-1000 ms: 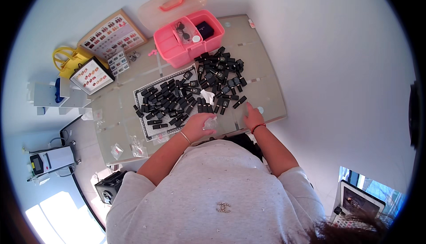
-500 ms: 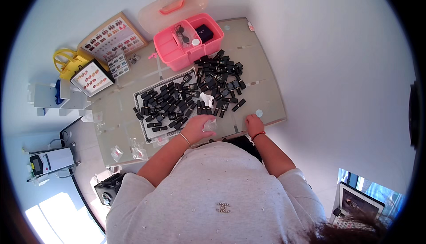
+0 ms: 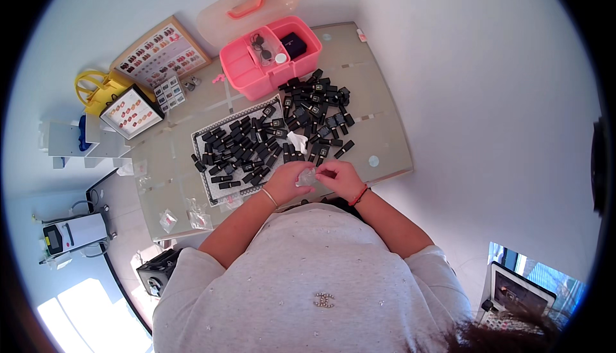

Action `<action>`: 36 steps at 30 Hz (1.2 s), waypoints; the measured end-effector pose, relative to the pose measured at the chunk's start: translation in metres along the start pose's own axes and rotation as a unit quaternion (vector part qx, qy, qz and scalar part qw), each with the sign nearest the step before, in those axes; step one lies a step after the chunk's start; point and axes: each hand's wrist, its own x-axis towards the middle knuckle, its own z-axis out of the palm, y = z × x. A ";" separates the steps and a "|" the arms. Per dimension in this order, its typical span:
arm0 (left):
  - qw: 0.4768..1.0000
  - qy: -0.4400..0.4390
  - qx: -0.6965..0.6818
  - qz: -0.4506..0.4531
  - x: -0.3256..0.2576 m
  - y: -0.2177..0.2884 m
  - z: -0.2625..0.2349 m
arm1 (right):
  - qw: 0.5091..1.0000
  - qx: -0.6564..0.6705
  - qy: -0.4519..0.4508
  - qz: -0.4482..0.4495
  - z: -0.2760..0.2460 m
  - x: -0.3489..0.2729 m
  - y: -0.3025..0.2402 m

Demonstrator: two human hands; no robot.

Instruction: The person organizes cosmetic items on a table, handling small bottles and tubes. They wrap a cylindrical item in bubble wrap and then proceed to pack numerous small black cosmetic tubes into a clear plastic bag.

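Observation:
A small clear plastic bag (image 3: 307, 178) is between my hands at the table's front edge. My left hand (image 3: 285, 183) curls round it from the left. My right hand (image 3: 345, 180) has its thumb and fingers pinched at the bag's right side; whatever is inside the bag is too small to tell. Just beyond my hands lie many black nail polish bottles (image 3: 239, 148), loosely heaped on a white mat with a patterned border (image 3: 198, 140). More black bottles (image 3: 316, 106) form a pile to the right. A crumpled white tissue (image 3: 298, 142) rests between the two groups.
At the back stands an open pink case (image 3: 247, 80) with its lid raised. Left of it are a framed nail colour board (image 3: 192, 48), a smaller sample frame (image 3: 133, 112) and a yellow handbag (image 3: 99, 99). Small clear packets (image 3: 199, 216) lie at the front left. A wall borders the table's right.
My right hand has moved left from the table's right front to the clear bag and now pinches at it. My left hand stays around the bag.

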 end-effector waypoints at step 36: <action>0.999 0.011 -0.023 -0.040 -0.005 -0.002 -0.002 | 0.993 -0.003 0.101 0.068 -0.018 0.006 0.024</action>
